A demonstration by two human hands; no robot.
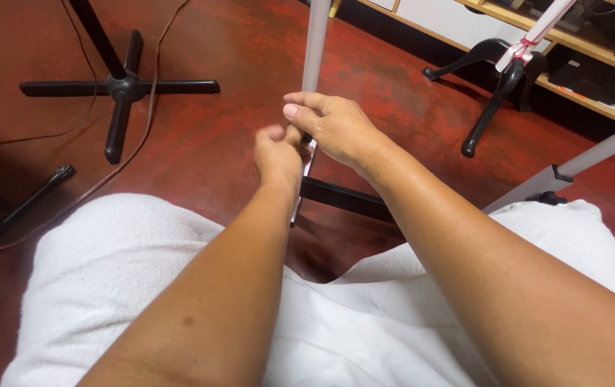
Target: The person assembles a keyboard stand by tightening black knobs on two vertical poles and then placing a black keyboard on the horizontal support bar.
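Note:
A grey metal pole (315,43) rises from between my knees toward the top of the view. My right hand (336,129) wraps around the pole at its lower part, thumb on the near side. My left hand (277,154) is closed in a fist just below and left of it, pinching a small part at the pole's joint; what it pinches is hidden by the fingers. A black crossbar (343,199) runs off to the right below both hands. A second grey leg (594,154) with a black collar slants away at the right.
I sit over a red floor (229,43) with white cloth (121,272) across my lap. A black four-legged stand base (121,86) with cables lies at upper left. Another black stand base (494,79) and wooden shelving (594,86) are at upper right.

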